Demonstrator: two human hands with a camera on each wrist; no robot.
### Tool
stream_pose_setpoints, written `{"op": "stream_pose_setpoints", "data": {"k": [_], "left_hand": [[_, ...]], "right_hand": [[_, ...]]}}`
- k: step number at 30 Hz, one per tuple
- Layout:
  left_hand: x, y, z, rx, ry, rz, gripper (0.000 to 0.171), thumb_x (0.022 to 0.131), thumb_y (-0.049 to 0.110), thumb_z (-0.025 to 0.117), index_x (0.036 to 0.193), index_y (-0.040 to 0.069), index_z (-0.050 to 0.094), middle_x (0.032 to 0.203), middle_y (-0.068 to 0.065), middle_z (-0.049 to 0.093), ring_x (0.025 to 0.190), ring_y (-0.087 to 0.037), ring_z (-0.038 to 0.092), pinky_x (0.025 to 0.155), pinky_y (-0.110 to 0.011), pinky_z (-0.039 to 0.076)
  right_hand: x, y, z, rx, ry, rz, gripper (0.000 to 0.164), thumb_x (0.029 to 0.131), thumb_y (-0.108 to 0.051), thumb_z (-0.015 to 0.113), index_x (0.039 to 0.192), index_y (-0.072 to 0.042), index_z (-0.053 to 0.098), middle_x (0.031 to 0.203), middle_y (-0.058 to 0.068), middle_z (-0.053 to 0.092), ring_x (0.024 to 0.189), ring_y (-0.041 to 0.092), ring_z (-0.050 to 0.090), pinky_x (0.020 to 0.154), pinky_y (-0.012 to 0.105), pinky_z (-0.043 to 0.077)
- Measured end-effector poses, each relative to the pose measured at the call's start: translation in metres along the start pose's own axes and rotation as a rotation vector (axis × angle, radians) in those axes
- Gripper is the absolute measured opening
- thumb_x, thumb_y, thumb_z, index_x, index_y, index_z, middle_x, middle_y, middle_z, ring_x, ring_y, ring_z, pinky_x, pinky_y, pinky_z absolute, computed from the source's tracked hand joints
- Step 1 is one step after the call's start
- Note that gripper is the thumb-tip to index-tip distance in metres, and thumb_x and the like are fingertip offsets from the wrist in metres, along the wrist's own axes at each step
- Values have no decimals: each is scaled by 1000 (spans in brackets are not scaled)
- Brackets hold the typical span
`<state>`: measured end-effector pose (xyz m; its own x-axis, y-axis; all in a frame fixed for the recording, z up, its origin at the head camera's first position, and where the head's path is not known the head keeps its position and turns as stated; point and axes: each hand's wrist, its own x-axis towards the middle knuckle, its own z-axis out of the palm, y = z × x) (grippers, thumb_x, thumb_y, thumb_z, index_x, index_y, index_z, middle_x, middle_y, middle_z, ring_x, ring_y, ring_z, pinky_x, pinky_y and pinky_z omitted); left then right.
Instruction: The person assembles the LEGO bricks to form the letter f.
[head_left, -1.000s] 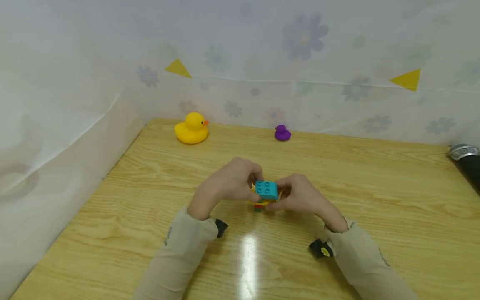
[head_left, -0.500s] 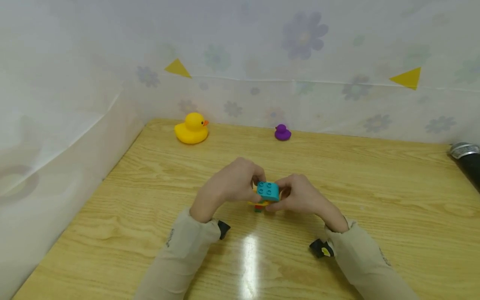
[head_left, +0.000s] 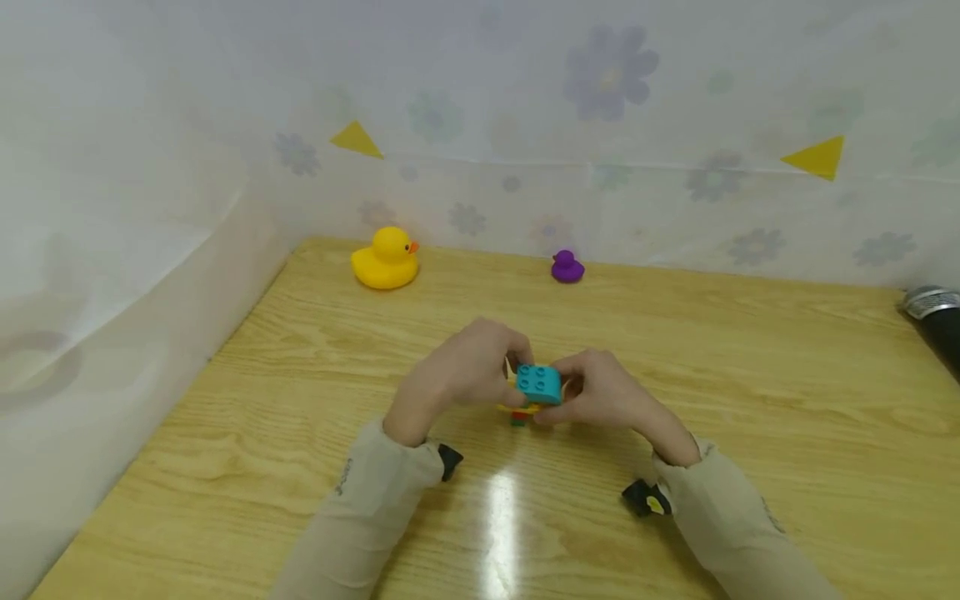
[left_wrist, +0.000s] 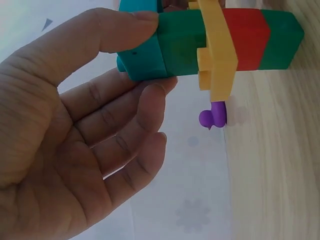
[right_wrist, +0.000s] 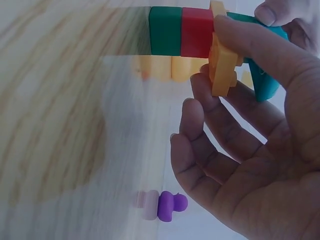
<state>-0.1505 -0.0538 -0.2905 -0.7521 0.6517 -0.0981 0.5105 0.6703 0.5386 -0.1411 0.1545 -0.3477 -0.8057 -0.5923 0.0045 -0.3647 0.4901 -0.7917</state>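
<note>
Both hands hold an upright stack of toy building bricks over the middle of the table. On top sits a teal brick with a rounded side. Under it come a green brick, a yellow plate wider than the rest, a red brick and a second green brick at the foot. My left hand pinches the upper bricks, its thumb across the teal and green ones. From the other side my right hand grips at the yellow plate, thumb against it and lower fingers loosely bent.
A yellow rubber duck stands at the back left of the wooden table, and a small purple duck at the back middle. A microphone lies at the right edge. White flowered sheeting hangs behind.
The brick stack and my left hand have shifted slightly to the right. My right hand has stayed nearly in place, and both hands keep their hold.
</note>
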Motion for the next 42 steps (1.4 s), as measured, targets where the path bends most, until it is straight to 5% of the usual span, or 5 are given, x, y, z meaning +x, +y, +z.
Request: {"op": "stream_pose_setpoints", "data": {"k": [5, 13, 21, 31, 42], "left_hand": [[0, -2, 1, -30, 4, 27, 22, 76, 13, 81, 91, 13, 64, 94, 0, 67, 79, -14, 59, 67, -22, 50], [3, -12, 6, -54, -58, -16, 48, 77, 22, 82, 119, 14, 59, 111, -7, 63, 96, -21, 59, 79, -31, 50], [10, -18, 12, -62, -38, 29, 27, 81, 19, 78, 103, 12, 64, 97, -1, 65, 83, -15, 57, 71, -25, 48], [10, -19, 10, -156, 32, -11, 37, 83, 19, 77, 116, 12, 60, 104, -6, 65, 84, -17, 61, 74, -27, 51], [10, -24, 9, -190, 47, -12, 38, 82, 20, 77, 116, 13, 61, 104, -3, 66, 93, -18, 61, 82, -32, 51]], "right_hand": [[-2, 1, 0, -4, 14, 25, 20, 76, -19, 82, 87, -9, 69, 80, -2, 67, 60, 13, 60, 54, 28, 51], [-2, 1, -1, -56, 36, 42, 25, 80, -20, 79, 100, -9, 68, 89, 2, 67, 67, 14, 58, 59, 29, 51], [-2, 1, -2, -65, 98, 39, 31, 78, -19, 80, 104, -10, 66, 95, 4, 68, 74, 15, 63, 66, 30, 53], [-3, 0, -6, -57, 207, -7, 32, 78, -16, 81, 104, -6, 66, 94, 4, 67, 79, 18, 65, 71, 32, 55], [-2, -1, -7, -34, 195, 5, 28, 78, -14, 81, 101, -8, 66, 92, 1, 65, 77, 17, 63, 69, 29, 55]]}}
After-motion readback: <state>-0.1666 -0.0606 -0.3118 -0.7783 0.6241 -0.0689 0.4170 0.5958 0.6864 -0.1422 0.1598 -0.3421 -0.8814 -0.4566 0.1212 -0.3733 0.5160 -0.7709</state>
